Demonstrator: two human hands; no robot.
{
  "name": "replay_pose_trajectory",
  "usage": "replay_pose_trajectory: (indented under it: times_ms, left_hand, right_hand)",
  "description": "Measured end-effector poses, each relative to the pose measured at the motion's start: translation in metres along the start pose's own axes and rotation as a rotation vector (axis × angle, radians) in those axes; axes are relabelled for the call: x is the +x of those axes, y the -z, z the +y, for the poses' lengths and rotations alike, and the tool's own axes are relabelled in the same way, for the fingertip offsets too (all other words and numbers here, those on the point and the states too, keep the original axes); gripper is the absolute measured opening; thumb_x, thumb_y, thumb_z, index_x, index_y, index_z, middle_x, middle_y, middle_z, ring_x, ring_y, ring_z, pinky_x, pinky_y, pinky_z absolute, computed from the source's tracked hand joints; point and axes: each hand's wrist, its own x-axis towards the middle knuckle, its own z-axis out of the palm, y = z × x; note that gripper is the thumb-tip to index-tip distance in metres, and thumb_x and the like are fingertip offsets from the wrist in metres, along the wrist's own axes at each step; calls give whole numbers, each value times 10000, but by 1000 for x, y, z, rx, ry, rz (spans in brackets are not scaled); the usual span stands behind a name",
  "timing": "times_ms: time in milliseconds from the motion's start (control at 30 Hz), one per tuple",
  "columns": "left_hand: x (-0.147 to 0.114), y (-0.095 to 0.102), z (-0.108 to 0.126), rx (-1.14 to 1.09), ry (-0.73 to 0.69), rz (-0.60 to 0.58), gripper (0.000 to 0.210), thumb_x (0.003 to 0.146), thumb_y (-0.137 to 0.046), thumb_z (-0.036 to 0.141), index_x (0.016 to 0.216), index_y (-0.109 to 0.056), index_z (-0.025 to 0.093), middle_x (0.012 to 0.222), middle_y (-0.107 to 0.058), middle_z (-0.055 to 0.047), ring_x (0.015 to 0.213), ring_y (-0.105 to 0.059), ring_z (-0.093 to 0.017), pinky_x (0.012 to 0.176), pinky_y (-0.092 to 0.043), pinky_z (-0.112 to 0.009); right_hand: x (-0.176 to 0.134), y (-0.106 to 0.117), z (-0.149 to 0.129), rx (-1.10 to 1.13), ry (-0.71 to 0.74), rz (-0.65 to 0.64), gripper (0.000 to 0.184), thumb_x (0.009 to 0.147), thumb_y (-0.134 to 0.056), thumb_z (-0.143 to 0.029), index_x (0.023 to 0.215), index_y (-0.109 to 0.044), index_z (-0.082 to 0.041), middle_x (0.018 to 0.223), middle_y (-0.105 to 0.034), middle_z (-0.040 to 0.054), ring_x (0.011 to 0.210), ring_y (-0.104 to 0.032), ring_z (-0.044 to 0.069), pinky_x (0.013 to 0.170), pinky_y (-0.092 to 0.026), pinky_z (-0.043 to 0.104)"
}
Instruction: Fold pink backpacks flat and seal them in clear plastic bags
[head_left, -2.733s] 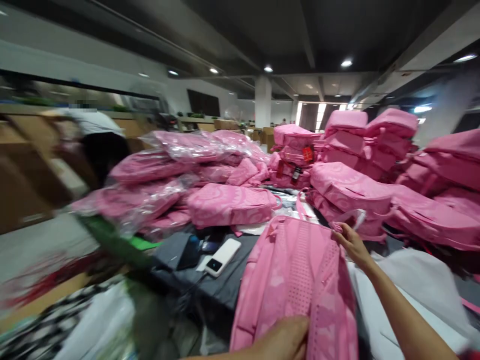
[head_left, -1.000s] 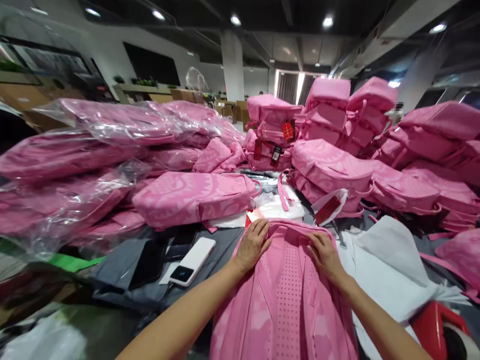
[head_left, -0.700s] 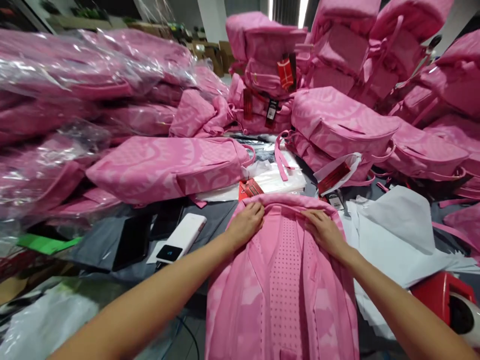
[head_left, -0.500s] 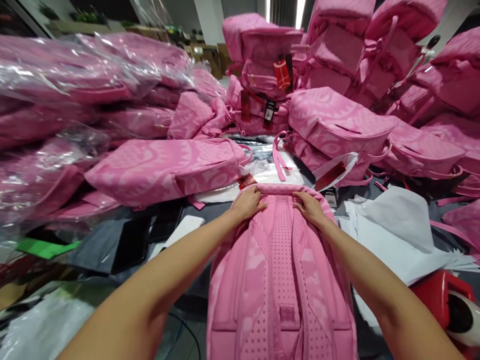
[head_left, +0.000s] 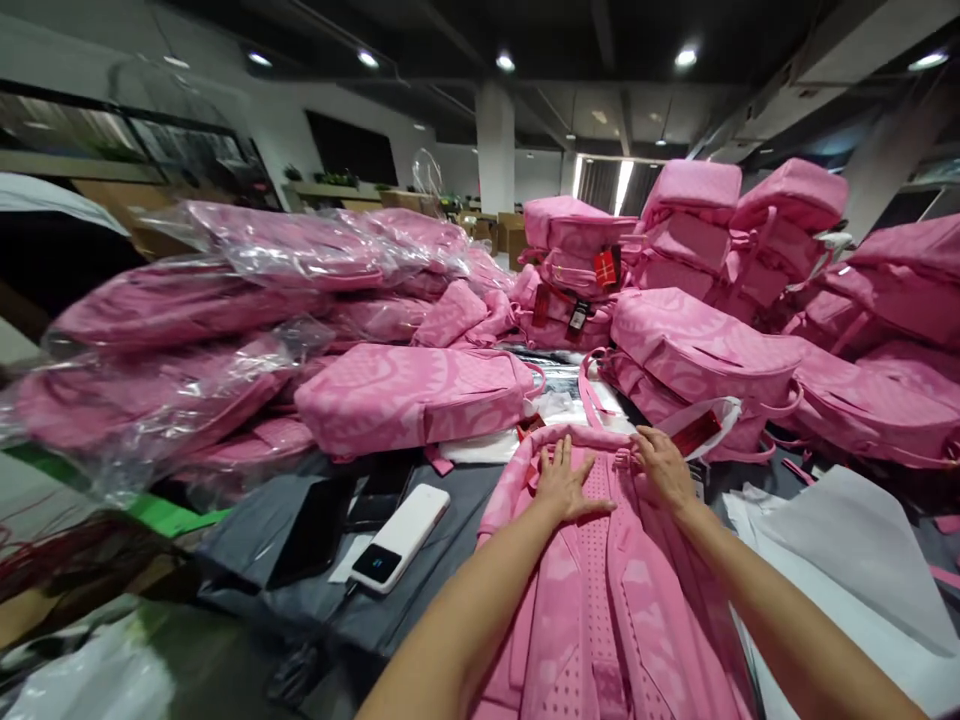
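A pink patterned backpack (head_left: 566,620) lies in front of me, its straps and perforated back panel facing up. My left hand (head_left: 566,485) rests flat near its top, fingers spread over the panel. At the top right corner my right hand (head_left: 664,470) pinches the backpack's edge, thumb and fingers closed on the fabric. Just beyond the top edge sits a red tag (head_left: 529,426), partly hidden. Another pink backpack (head_left: 420,395) lies on its side past my left hand. A white strip with a dark red tag (head_left: 697,432) hangs from a backpack beyond my right hand.
Plastic-wrapped pink backpacks (head_left: 285,245) are piled at the left, unwrapped ones (head_left: 690,340) at the right. A white power bank (head_left: 401,538) and a black phone (head_left: 311,530) lie on grey plastic. White paper sheets (head_left: 862,560) cover the right side.
The view has tilted up and turned left. My left hand has gone from gripping the top edge to lying spread on the panel. My right hand has shifted to the corner.
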Motion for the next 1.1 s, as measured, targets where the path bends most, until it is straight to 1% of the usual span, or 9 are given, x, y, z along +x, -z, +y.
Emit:
replay_pose_trajectory:
  times_ms: [67,200,300,367,600,733,867,1000,1100]
  left_hand:
    - [4,-7,-4,-26,-23,99,974,805,-563,824,1584,-376,269,1709,-140,-190,1583,6,-399,1236,-6,-665]
    - [6,-28,-15,-71,-146,313,741,951,-524,626,1557,-431,211,1657,-331,-168,1573,-170,-349,1269,-116,-589]
    - [13,-33,-21,-58,-326,291,618,989,-481,587,1539,-453,307,1622,-412,-96,1532,-275,-336,1244,-203,-600]
    - [23,-31,-20,-18,-331,242,586,963,-525,606,1474,-542,321,1602,-443,-94,1495,-328,-372,1219,-229,-628]
    - [41,-20,-11,13,-219,295,422,994,-502,426,1390,-615,333,1559,-511,-34,1440,-408,-317,1210,-267,-572]
    - [42,-17,-13,-31,-210,315,391,1013,-452,316,1358,-633,278,1516,-562,-47,1417,-446,-277,1225,-262,-535]
    - [44,-3,-10,-94,-195,290,417,1018,-385,205,1372,-602,171,1499,-563,-134,1435,-438,-278,1246,-205,-551]
    - [6,18,7,-142,-272,164,381,1040,-349,199,1271,-650,167,1341,-676,-106,1307,-564,-238,1165,-364,-452]
    - [-57,24,22,-179,-578,-24,377,1058,-395,402,1040,-718,208,1034,-759,-34,975,-673,-197,959,-486,-337]
  right_hand:
    - [16,13,17,-60,-44,-113,459,850,-615,-93,1299,-613,-190,1369,-619,153,1259,-576,277,978,-473,340]
    - [51,10,48,-79,-100,-276,260,713,-783,-146,953,-692,-190,911,-729,51,847,-675,216,660,-435,249]
    - [68,-11,63,-66,-113,-330,314,594,-851,-126,823,-650,-203,766,-677,-26,735,-631,167,600,-375,220]
    - [72,-23,68,-58,-126,-322,286,636,-824,-135,834,-631,-209,753,-659,-42,729,-618,154,603,-379,210]
    - [32,-16,37,-123,-125,-96,329,857,-567,-112,1182,-617,-126,1260,-633,236,1142,-609,352,918,-498,469]
    - [-55,-11,-12,-61,134,88,471,986,-487,-292,1441,-499,-171,1531,-476,201,1435,-409,359,1153,-345,582]
    - [-103,-28,-54,-41,168,-44,588,1000,-481,-467,1486,-480,-134,1547,-477,220,1442,-426,371,1163,-344,589]
    - [-82,-49,-53,-36,37,-108,578,1006,-468,-387,1509,-462,-102,1595,-406,225,1495,-355,361,1208,-259,593]
    - [-70,-57,-46,12,28,-71,559,997,-473,-343,1513,-465,-128,1607,-397,198,1498,-351,350,1214,-252,583]
